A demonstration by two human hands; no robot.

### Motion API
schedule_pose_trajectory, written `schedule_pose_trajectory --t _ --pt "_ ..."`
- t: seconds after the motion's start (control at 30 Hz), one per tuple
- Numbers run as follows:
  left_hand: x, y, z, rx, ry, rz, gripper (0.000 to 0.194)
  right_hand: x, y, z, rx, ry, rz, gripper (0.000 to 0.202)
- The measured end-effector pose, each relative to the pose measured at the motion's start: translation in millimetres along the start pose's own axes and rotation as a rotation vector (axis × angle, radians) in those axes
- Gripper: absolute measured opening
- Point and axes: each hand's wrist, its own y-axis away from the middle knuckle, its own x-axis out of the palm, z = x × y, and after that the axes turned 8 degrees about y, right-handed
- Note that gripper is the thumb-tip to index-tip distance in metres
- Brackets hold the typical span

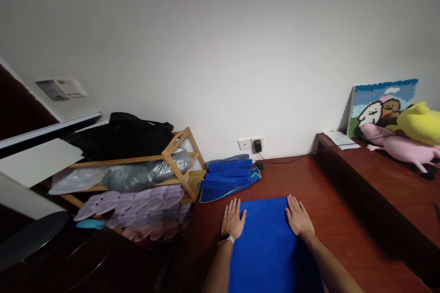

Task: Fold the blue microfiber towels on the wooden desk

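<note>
A blue cloth (264,242) lies flat on the reddish-brown wooden table (347,229), its near end running out of the bottom of the view. My left hand (233,222) rests palm down at the cloth's left edge, fingers stretched out, with a watch on the wrist. Along the right edge, near the far corner, my right hand (299,217) also lies flat with its fingers extended. Neither hand grips anything. Beyond my left hand, a pile of folded blue cloths (227,177) with green edging sits against the wall.
A wooden rack (172,160) at the left holds slippers (140,201) and a black bag (127,137). A charger (257,146) is plugged into the wall. On the raised surface at right are a pink plush toy (402,146), a yellow one (421,123) and a picture (381,100).
</note>
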Motion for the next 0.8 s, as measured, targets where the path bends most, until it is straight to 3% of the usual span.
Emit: schedule_pose_trajectory --t 0.5,0.8 --pt "-5.7 0 -3 -0.008 0.008 0.029 0.066 -9 2 4 0.014 0.023 0.046 0.067" --pt "0.4 0 0 0.007 0.009 -0.009 0.065 -4 1 1 0.005 0.007 0.015 0.067"
